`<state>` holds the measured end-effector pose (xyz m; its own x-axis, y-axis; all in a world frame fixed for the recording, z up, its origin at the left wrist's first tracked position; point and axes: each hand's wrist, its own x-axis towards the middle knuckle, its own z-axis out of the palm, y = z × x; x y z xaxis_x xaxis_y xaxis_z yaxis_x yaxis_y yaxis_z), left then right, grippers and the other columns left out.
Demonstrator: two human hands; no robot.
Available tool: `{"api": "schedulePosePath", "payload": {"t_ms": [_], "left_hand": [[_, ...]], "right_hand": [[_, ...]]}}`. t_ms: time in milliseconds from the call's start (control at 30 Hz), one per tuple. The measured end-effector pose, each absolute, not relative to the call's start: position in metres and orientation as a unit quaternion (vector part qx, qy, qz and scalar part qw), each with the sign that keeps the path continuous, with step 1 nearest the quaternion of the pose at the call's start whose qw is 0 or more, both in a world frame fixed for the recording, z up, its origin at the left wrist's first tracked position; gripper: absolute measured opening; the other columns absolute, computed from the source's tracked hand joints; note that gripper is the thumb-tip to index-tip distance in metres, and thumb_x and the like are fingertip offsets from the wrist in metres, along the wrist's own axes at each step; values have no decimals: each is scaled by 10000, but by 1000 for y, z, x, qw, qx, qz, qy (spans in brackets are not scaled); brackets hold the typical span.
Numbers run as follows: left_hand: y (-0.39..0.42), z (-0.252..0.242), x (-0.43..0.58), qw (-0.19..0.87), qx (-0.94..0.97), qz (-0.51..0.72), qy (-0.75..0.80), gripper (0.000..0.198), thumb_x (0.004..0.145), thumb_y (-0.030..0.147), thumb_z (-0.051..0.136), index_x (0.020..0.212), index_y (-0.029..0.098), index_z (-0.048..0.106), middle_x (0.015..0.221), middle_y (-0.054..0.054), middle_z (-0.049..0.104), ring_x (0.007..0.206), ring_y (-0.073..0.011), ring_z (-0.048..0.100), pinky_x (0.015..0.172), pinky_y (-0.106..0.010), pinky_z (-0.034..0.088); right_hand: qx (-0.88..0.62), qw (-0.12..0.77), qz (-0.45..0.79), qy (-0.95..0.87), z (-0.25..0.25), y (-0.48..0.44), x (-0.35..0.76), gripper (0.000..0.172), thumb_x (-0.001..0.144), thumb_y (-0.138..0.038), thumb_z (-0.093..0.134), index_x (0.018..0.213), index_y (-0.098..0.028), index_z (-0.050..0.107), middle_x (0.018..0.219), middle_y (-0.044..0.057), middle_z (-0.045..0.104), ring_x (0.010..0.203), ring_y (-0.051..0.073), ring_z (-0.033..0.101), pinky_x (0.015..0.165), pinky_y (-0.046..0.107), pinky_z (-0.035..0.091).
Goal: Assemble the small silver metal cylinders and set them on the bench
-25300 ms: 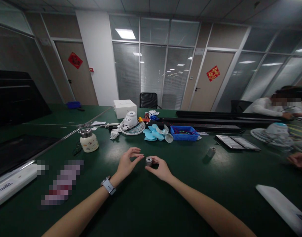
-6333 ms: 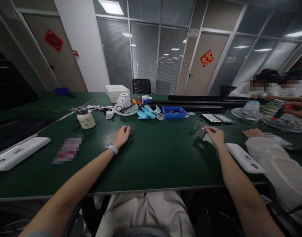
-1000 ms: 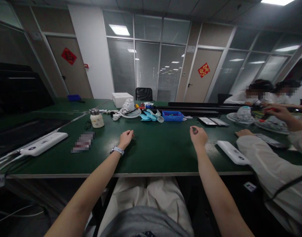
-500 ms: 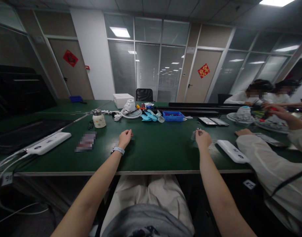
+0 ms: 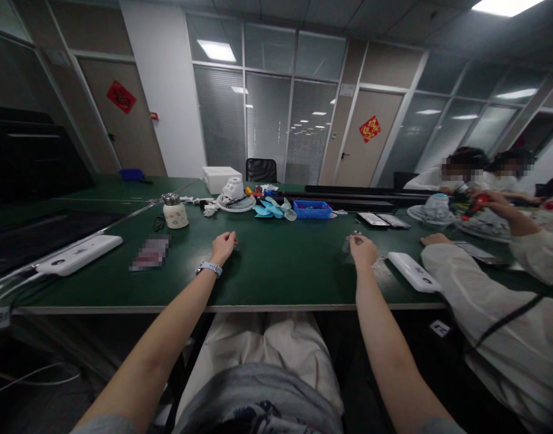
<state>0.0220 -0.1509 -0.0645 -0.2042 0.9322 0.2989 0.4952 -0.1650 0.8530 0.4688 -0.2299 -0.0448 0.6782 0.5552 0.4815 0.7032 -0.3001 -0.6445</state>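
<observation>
My left hand (image 5: pixel 223 246), a watch on its wrist, rests on the green table (image 5: pixel 276 271) with its fingers curled into a loose fist and nothing visible in it. My right hand (image 5: pixel 363 249) lies on the table further right, fingers curled around a small grey metal cylinder (image 5: pixel 354 240) that shows just past the fingertips. A white flat device (image 5: pixel 412 271) lies right beside that hand.
At the back stand a small jar (image 5: pixel 174 211), a white fan base (image 5: pixel 234 196), light-blue fan blades (image 5: pixel 273 208) and a blue tray (image 5: pixel 312 209). Another white flat device (image 5: pixel 78 254) lies far left. A person's sleeve (image 5: pixel 466 271) rests on the table at right; two more people sit beyond.
My right hand, lifted and closed a second ago, came down onto the small cylinder and stays on it. My left hand has kept its place. The camera drifted slightly.
</observation>
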Motion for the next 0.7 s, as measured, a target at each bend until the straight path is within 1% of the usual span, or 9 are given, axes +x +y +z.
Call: {"api": "schedulePosePath", "payload": {"t_ms": [67,167,233,300,367,467,533,600,700], "left_hand": [[-152,-64,22,226,588,485,607,330,842,429,444,651,204,594,713,-42,698,688,-181,635,665,-251,445],[-153,-63,23,220,592,477,611,331,844,420,443,640,205,590,703,-38,693,686,-180,633,669,-252,443],[-154,-63,23,214,598,472,612,335,846,421,442,635,206,588,700,-37,692,687,-183,633,672,-256,442],[-154,-63,22,210,603,471,609,341,848,428,439,635,207,588,700,-39,692,692,-188,637,669,-260,440],[-155,-63,22,208,605,468,609,344,851,430,436,632,210,585,699,-41,692,689,-193,639,662,-264,439],[-157,-62,22,202,606,458,618,336,851,418,441,626,212,583,700,-42,697,679,-197,642,659,-271,433],[-157,-62,22,205,606,457,618,331,852,415,445,630,212,585,708,-43,701,694,-200,650,659,-272,433],[-156,-62,23,211,606,460,613,334,857,422,444,643,211,588,718,-46,704,712,-201,659,660,-271,438],[-155,-62,24,209,611,456,613,343,868,436,435,667,207,593,728,-45,709,722,-196,665,675,-269,444]], "right_hand": [[-790,478,-87,-373,-46,-227,476,357,813,-434,541,964,-191,756,855,115,700,824,252,628,744,333,471],[-782,527,-89,-322,-51,-216,494,422,826,-325,483,1141,-142,696,980,141,708,934,260,636,842,350,469],[-791,520,-61,-317,-58,-207,507,506,777,-262,539,1257,-125,619,1118,151,682,1021,259,624,905,360,457],[-798,490,-21,-349,-65,-199,519,579,724,-261,624,1287,-131,591,1186,151,660,1062,263,615,930,373,451],[-800,462,8,-384,-70,-192,528,564,706,-289,669,1251,-155,616,1159,137,677,1046,265,626,909,378,462],[-806,433,27,-403,-72,-187,535,464,683,-312,704,1127,-177,687,1043,118,718,974,276,652,830,364,485],[-810,432,26,-395,-71,-187,537,401,665,-333,725,1030,-168,718,978,125,729,932,288,662,787,356,488],[-810,460,0,-365,-67,-189,537,365,685,-389,712,960,-150,725,926,140,729,897,295,666,764,356,485],[-776,541,-116,-303,-51,-198,528,423,740,-489,652,949,-125,708,912,162,720,885,303,662,785,376,478]]}}
